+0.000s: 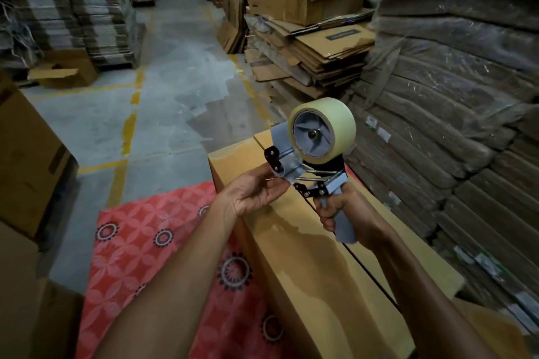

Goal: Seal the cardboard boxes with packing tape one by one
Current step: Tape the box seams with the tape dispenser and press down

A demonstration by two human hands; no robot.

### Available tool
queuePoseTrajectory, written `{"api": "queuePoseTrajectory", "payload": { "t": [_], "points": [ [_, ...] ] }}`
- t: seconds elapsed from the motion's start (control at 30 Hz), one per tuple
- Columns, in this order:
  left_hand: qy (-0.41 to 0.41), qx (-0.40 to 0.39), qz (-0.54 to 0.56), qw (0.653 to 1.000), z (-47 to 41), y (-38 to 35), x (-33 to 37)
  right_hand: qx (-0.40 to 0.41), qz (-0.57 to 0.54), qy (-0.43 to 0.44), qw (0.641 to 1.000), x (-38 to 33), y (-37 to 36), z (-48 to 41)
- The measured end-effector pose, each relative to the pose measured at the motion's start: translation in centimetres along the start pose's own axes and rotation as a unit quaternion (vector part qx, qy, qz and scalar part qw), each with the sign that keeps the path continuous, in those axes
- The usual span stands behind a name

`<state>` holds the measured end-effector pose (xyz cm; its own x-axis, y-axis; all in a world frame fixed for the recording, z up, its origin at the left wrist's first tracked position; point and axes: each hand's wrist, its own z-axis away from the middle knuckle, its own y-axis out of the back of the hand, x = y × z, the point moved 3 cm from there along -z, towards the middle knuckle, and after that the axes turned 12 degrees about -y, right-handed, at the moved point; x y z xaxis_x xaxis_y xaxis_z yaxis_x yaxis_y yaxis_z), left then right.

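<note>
The long cardboard box [297, 265] lies near and right of centre, running away from the person, one side over a red patterned cloth [140, 242] spread on the concrete floor [175, 81]. A dark seam runs along its top. A glossy band beside the seam may be tape already laid, though the glare makes that hard to tell.

Held up above the box is the tape dispenser [309, 175], carrying a full roll of clear tape [335, 119]. The right hand [344, 213] is wrapped tight round its grey handle. The left hand [256, 192] pinches the dispenser's front end between thumb and fingers.

Another box [26, 169] stands at the left edge. Flattened cartons [315, 52] are piled beyond, with plastic-wrapped stacks [452, 96] on the right.
</note>
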<state>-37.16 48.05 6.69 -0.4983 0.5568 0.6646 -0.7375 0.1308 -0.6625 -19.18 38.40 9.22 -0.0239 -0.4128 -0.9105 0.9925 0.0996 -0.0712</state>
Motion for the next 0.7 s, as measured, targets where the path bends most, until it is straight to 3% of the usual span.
{"api": "queuePoseTrajectory", "payload": {
  "t": [0.5, 0.6, 0.7],
  "points": [
    [0.053, -0.002, 0.021, 0.998, -1.5, 1.6, 1.4, 0.006, 0.028, 0.035, 0.999, -0.7, -1.7, -1.4],
    [0.029, 0.034, -0.066, 0.997, -1.9, 1.7, 1.8, 0.011, 0.059, 0.038, 0.997, -0.7, -1.6, -1.6],
    [-0.027, 0.036, -0.256, 0.966, -3.2, 1.5, 3.1, 0.039, 0.105, 0.045, 0.993, -0.7, -1.6, -1.8]
  ]
}}
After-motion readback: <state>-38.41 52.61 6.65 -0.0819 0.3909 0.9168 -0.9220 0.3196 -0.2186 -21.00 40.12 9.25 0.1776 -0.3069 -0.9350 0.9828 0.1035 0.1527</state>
